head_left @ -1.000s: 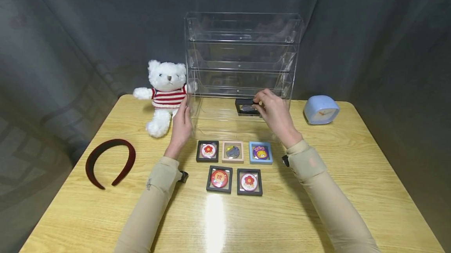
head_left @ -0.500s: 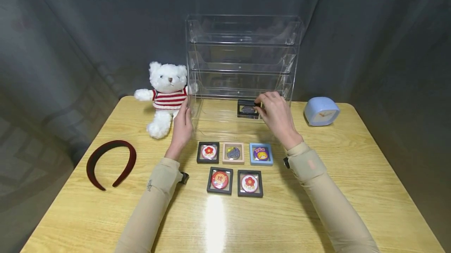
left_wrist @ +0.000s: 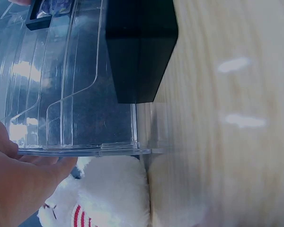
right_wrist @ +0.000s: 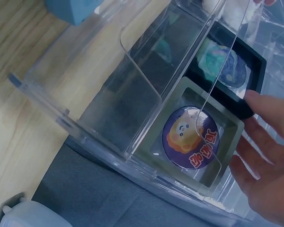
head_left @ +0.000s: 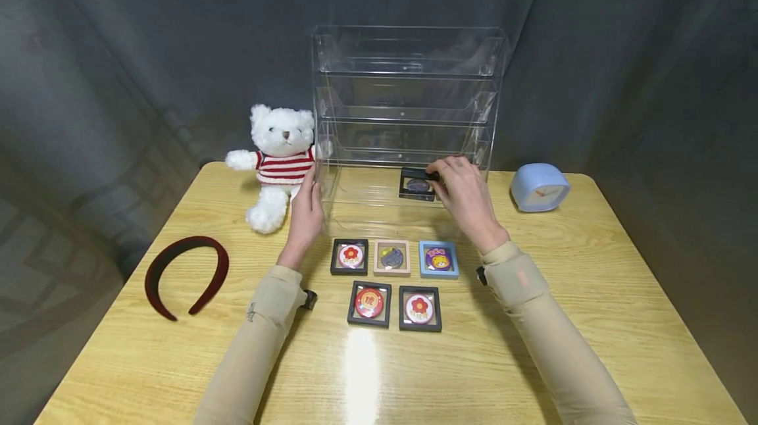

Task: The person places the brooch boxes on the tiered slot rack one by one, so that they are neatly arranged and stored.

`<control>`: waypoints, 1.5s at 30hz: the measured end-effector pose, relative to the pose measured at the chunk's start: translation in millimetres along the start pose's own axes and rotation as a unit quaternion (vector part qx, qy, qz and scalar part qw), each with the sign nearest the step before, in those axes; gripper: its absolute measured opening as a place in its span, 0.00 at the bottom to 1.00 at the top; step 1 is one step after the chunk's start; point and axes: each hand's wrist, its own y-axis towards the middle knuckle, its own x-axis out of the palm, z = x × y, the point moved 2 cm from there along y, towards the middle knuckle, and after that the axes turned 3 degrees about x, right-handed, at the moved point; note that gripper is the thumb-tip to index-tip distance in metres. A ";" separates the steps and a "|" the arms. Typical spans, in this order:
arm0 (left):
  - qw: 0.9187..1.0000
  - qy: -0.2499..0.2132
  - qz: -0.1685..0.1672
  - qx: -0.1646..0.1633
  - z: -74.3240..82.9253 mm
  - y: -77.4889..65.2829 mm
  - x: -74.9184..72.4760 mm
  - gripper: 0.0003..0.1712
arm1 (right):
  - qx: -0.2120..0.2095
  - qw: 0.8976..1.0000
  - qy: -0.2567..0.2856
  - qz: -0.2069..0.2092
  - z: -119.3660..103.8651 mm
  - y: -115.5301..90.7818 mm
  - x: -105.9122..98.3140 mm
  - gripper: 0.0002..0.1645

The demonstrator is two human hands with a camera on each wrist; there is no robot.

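In the head view a clear acrylic display rack (head_left: 408, 112) with stacked tiers stands on the table. My left hand (head_left: 305, 213) grips its left side edge; in the left wrist view the thumb and fingers lie on either side of the clear panel. My right hand (head_left: 464, 198) pinches a black-framed round badge (head_left: 416, 185) at its right edge, low in the rack. In the right wrist view this black frame (right_wrist: 227, 66) stands beside a grey-green framed badge (right_wrist: 189, 135) with a purple lion picture, behind a clear front lip. The right fingertips (right_wrist: 244, 172) lie close to that frame's edge.
Before the rack lie several framed badges: a black one (head_left: 350, 256), a pink one (head_left: 391, 258), a blue one (head_left: 439, 259) and two more black ones. A white teddy bear (head_left: 283, 132) sits left, near a dark red headband (head_left: 155, 274). A blue clock (head_left: 540, 187) stands right.
The black-framed badge has shifted slightly right and tipped a little toward the front, with my right hand moving along. My left hand stays on the rack.
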 end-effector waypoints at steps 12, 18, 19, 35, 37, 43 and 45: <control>1.000 -0.003 0.001 -0.010 0.9 0.3 -0.5 0.28 | 0.009 0.999 0.019 -0.032 -4.4 -3.8 -10.5 0.22; 1.000 -0.006 0.001 -0.003 -1.0 -0.5 1.6 0.28 | 0.020 0.998 0.039 -0.040 -7.9 -12.5 -20.4 0.21; 1.000 -0.008 0.000 -0.002 -0.9 -0.5 1.9 0.28 | 0.025 0.998 0.046 -0.044 -9.0 -14.6 -23.1 0.20; 1.000 0.006 0.000 -0.014 -1.8 -1.7 -2.1 0.28 | 0.054 0.981 0.179 -0.047 -6.1 -57.6 -44.7 0.19; 1.000 0.005 0.000 -0.011 -1.6 -1.6 -1.9 0.28 | 0.059 0.980 0.186 -0.051 -2.6 -63.0 -44.5 0.19; 1.000 0.003 0.006 0.000 -0.4 -1.8 -0.8 0.28 | 0.070 0.976 0.189 -0.076 5.8 -76.5 -41.5 0.18; 1.000 0.001 0.006 0.000 0.3 -1.8 -0.6 0.28 | 0.077 0.974 0.194 -0.087 7.7 -80.0 -40.2 0.18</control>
